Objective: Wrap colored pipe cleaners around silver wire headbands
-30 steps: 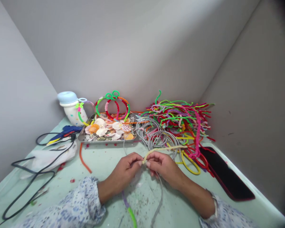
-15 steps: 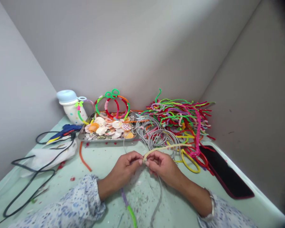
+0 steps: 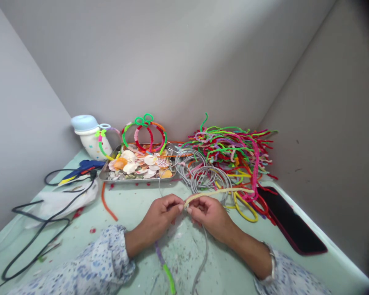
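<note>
Between my hands, over the middle of the table, is a pale yellow pipe cleaner (image 3: 223,191). My left hand (image 3: 165,211) pinches its near end between thumb and forefinger. My right hand (image 3: 209,215) pinches close beside, and the long free part arcs over its fingers to the right. A grey wire (image 3: 205,256) runs down from below my right hand towards the near edge. From under my left hand hangs a length wrapped in purple and green pipe cleaner (image 3: 169,278). Where the wire meets the yellow piece is hidden by my fingertips.
Behind my hands stands a metal tray (image 3: 135,181) of seashells (image 3: 129,156) with pipe-cleaner hoops (image 3: 137,139). Coiled grey wire (image 3: 210,176) and a heap of coloured pipe cleaners (image 3: 230,147) lie right. A phone (image 3: 290,221), a bottle (image 3: 94,141), pliers (image 3: 83,168) and a black cable (image 3: 38,221) flank them.
The free end of the yellow pipe cleaner has swung slightly to the right. Both hands keep their pinch in nearly the same place; the whole view has shifted a little.
</note>
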The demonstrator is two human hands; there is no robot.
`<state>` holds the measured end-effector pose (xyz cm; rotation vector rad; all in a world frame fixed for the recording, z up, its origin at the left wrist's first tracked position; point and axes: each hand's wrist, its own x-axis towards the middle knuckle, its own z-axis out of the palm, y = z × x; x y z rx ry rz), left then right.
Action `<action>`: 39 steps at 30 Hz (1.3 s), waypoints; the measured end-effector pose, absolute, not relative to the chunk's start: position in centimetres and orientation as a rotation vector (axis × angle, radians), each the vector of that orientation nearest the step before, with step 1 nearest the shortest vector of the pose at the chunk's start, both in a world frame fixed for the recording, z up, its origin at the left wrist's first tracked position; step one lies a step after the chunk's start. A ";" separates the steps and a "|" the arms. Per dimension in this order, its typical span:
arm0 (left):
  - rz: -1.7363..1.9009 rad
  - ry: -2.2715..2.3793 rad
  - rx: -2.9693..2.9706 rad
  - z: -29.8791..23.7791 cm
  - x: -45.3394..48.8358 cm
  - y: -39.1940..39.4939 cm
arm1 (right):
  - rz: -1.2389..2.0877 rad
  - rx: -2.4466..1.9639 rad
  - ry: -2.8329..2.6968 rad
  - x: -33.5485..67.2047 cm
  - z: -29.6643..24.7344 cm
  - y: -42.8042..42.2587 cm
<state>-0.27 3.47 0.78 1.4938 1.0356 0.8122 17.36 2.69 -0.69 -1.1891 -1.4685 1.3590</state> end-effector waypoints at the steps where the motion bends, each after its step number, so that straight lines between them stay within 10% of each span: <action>1: 0.809 1.041 1.497 0.8 -0.3 3.4 | 1.347 -1.186 -1.480 17.4 -0.7 2.7; 39: 0.773 1.061 1.768 0.5 -0.3 3.3 | 0.839 -1.135 -1.810 17.7 0.0 2.3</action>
